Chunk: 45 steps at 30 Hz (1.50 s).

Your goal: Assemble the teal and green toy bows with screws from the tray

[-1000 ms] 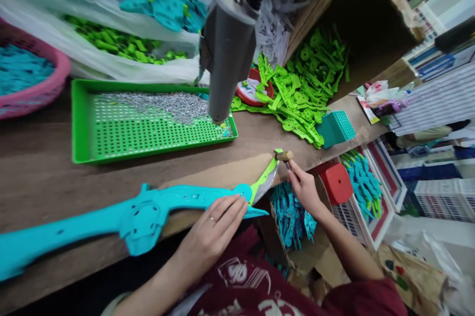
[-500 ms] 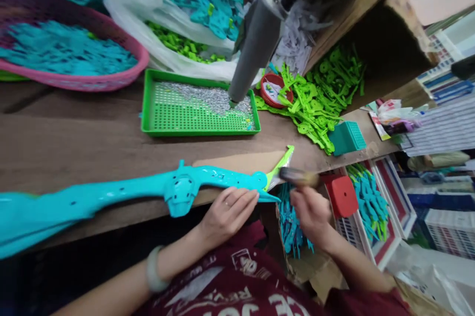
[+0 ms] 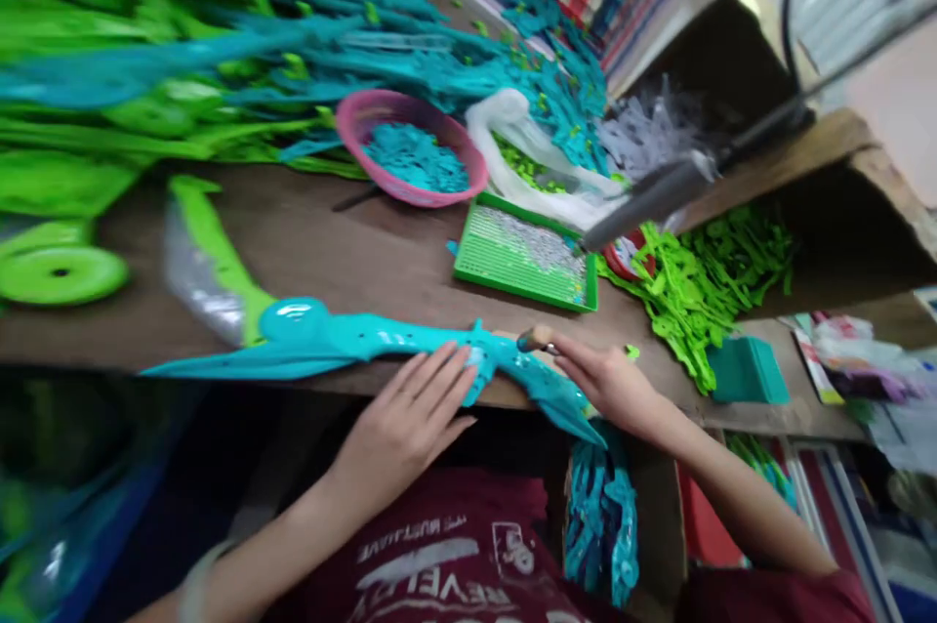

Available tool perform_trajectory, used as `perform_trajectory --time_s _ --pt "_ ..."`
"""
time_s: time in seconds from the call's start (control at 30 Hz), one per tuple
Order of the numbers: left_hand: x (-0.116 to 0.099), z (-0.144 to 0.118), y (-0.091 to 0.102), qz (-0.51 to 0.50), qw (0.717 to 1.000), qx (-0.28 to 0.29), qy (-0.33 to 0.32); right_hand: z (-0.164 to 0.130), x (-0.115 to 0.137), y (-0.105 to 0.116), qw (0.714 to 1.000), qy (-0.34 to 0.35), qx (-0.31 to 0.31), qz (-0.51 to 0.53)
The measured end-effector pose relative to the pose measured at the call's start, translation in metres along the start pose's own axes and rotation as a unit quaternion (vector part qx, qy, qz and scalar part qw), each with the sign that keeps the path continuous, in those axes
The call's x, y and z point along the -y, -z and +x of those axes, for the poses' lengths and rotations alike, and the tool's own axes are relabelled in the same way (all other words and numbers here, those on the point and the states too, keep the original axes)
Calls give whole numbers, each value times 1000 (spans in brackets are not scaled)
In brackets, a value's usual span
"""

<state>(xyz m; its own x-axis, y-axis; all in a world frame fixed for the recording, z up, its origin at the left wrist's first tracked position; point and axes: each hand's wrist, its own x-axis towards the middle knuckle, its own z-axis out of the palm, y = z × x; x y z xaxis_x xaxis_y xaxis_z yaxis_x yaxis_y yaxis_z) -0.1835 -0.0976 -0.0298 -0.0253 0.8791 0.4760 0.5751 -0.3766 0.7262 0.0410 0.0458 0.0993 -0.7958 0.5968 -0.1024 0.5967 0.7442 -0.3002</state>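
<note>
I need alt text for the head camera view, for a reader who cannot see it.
A person's left hand lies flat on a long turquoise plastic part at the edge of a wooden table, while the right hand holds a small tool against it. Behind lie a green tray and a pink basket.

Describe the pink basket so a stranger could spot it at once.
On the wooden workbench, look behind the green perforated tray. The pink basket sits there, round, holding teal plastic pieces; it is the only pink container.
</note>
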Motion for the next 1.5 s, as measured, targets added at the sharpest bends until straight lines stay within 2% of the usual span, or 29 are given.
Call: perform_trajectory --time_s 0.17,0.27,0.4,0.47,0.53,0.6,0.7,0.73,0.77,0.87,0.9,1.03,1.07,1.2,1.27,1.33,1.37,1.43,1.5 --pt "-2 2 -20 -100 991 65 51 45 46 38 981 130 -115 84" --pt "-4 3 -28 -116 991 62 31 73 77 37 961 206 -130 134" --pt "-4 3 -33 -36 999 27 -22 124 110 5 931 281 -145 181" --pt "-4 3 -35 9 1000 3 -26 159 122 -18 931 271 -146 195" --pt "-4 2 -38 39 999 -11 -30 197 133 -42 943 230 -147 191" --pt "-2 2 -40 51 998 -15 -43 233 141 -61 961 205 -104 153" --pt "1 2 -41 47 997 -27 -60 262 149 -74 974 216 29 68" --pt "2 2 -41 41 996 -32 -66 263 151 -74 972 222 53 56" --pt "3 2 -41 34 996 -38 -71 260 152 -72 971 226 52 58" --pt "3 2 -42 28 995 -49 -80 236 150 -64 970 223 -22 97" --pt "3 2 -42 28 995 -48 -82 227 149 -62 968 228 -22 97" --pt "3 2 -41 0 997 -26 -77 197 138 -52 954 274 115 45" --pt "3 2 -41 -17 997 -19 -70 191 133 -48 951 281 119 49" --pt "4 4 -39 -116 992 -21 -35 166 106 -34 943 320 40 82" --pt "5 5 -37 -120 992 -18 -21 156 89 -33 940 332 74 23" --pt "4 5 -34 -58 998 -6 -26 150 74 -37 940 320 110 -41" --pt "2 4 -33 -8 999 -5 -37 148 67 -40 946 302 104 -57" --pt "-3 3 -30 102 993 -14 -60 142 57 -46 957 272 65 -80" --pt "-10 3 -29 196 978 -21 -69 133 50 -49 954 271 32 -120"
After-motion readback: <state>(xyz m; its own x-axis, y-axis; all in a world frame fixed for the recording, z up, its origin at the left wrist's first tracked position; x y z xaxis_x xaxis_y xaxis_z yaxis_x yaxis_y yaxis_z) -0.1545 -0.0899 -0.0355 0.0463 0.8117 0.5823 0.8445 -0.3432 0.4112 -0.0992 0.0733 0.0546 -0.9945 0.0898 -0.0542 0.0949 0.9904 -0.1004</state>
